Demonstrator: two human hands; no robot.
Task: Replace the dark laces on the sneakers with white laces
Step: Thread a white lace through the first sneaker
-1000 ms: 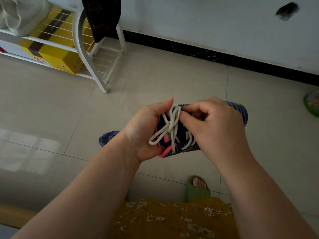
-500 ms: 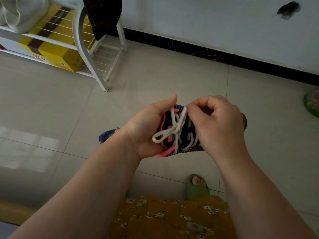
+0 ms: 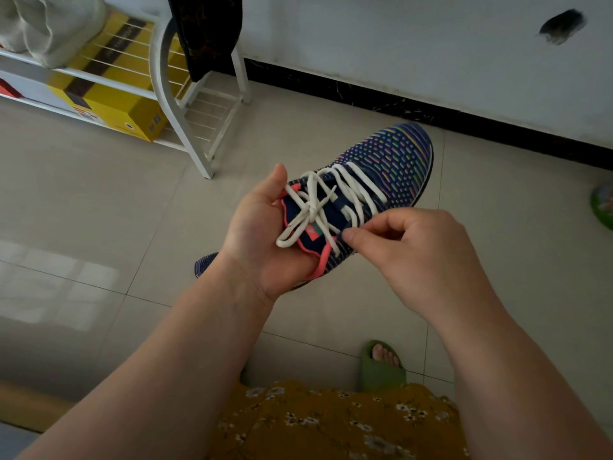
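Observation:
A navy sneaker (image 3: 394, 157) with coloured dashes and a pink collar is held above the floor, toe pointing away to the right. A white lace (image 3: 351, 187) runs through its eyelets and is tied in a bow (image 3: 310, 210) at the tongue. My left hand (image 3: 255, 240) grips the heel end from the left, thumb up beside the bow. My right hand (image 3: 411, 250) has its fingers curled and pinches a strand of the white lace at the sneaker's near side. The tip of a second navy sneaker (image 3: 205, 262) shows on the floor behind my left wrist.
A white wire rack (image 3: 172, 104) stands at the back left with a yellow box (image 3: 109, 104) on it and a dark cloth (image 3: 205, 31) hanging from it. My foot in a green slipper (image 3: 381, 363) is on the tiles below. A green object (image 3: 603, 204) lies at the right edge.
My right hand has come off the bow and dropped to the sneaker's near side, uncovering the toe. The sneaker has swung so its laced top faces up.

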